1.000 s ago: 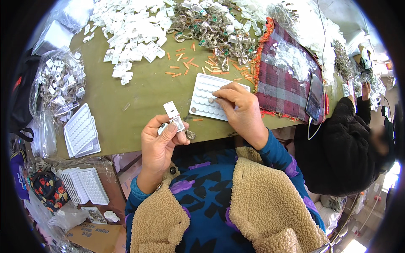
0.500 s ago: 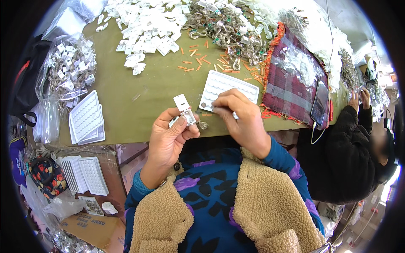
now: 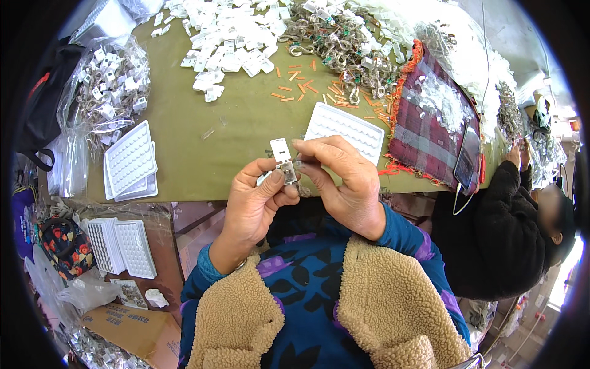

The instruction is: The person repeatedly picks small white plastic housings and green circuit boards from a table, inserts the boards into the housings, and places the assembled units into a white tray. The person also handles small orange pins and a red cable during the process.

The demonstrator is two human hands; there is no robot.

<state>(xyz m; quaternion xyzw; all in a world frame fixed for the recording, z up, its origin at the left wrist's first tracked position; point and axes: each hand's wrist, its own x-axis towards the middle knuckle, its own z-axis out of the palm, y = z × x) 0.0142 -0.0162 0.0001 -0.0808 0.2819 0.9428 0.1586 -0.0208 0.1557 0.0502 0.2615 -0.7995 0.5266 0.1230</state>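
Observation:
My left hand grips a small white plastic case with its hinged lid flipped up and its hollow body facing up. A metal piece hangs at its lower side, mostly hidden by my fingers. Close against the case's right side is my right hand, thumb and forefinger bent toward the opening. Something tiny seems pinched there, too small to name. Beyond the right hand lies a white tray with rows of round pockets, partly covered by the hand.
White plastic pieces and metal clasps are heaped at the far side. Orange strips lie scattered nearer. A phone rests on plaid cloth at right. More trays and a bag of parts are left; a co-worker sits right.
My right hand has moved left from over the pocketed tray to the white case. The left hand still holds the case. The whole view has shifted slightly.

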